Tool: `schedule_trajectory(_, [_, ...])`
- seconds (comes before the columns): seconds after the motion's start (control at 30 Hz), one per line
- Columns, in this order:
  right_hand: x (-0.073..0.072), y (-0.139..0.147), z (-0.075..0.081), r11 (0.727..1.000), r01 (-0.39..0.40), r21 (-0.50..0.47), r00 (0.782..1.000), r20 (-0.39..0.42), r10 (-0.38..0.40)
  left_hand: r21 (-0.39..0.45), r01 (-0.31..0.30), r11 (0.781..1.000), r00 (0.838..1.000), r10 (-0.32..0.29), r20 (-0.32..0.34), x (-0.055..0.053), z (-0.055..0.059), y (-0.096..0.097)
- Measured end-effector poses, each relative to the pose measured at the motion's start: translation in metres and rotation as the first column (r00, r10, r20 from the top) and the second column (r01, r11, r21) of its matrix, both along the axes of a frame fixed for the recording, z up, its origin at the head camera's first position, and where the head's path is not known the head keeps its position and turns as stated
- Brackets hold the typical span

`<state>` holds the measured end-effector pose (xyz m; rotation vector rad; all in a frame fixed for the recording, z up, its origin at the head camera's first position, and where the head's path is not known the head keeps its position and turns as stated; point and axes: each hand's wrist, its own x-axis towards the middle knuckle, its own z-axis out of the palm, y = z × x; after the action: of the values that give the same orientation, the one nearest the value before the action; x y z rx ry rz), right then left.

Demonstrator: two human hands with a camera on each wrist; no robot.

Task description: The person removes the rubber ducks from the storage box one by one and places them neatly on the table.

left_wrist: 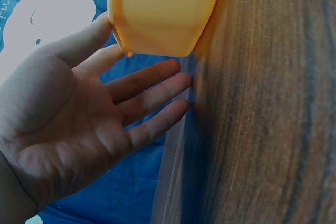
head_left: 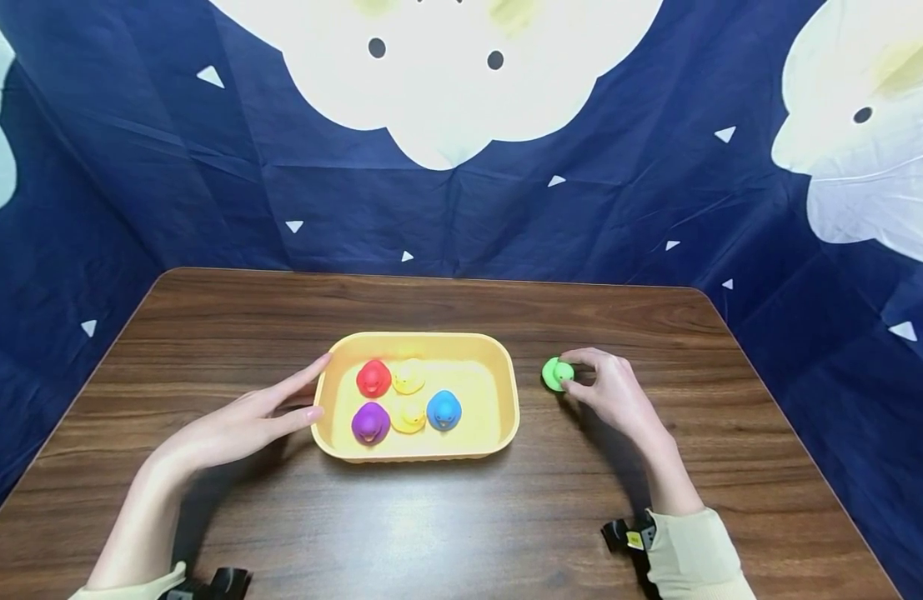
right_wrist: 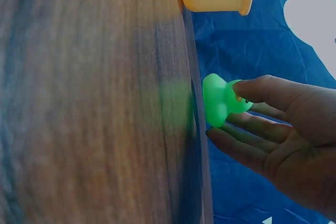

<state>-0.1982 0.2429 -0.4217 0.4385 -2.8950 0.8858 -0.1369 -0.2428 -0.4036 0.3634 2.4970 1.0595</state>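
A yellow rectangular tub [head_left: 489, 451] stands mid-table with several rubber ducks inside: a red duck [head_left: 373, 379], a purple duck [head_left: 371, 423], a blue duck [head_left: 443, 410] and two yellow ones. At the tub's left end, my left hand [head_left: 239, 421] touches the rim with thumb and forefinger, its fingers fairly straight. The left wrist view shows its other fingers spread below the tub's rim [left_wrist: 116, 38]. To the right of the tub, my right hand [head_left: 614, 396] pinches a green rubber duck [right_wrist: 215, 100] by its head. Whether the duck rests on the table is hard to tell.
The brown wooden table [head_left: 401, 533] has rounded far corners. A dark blue cloth [head_left: 341, 200] with white clouds and small triangles hangs behind it and at the sides. Black straps with small devices sit at both wrists.
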Motion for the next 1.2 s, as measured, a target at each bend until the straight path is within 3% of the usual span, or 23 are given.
schedule_trajectory(0.5, [-0.005,-0.003,0.001,1.000,-0.017,0.015,0.999,0.040,0.016,0.004,0.008,1.000,1.000,-0.008,-0.009,0.001,0.002,-0.001])
schedule_trajectory(1.2, [-0.015,-0.002,-0.002,0.998,-0.040,0.050,0.999,0.037,0.038,0.010,0.016,1.000,1.000,-0.016,-0.021,0.000,-0.001,0.000])
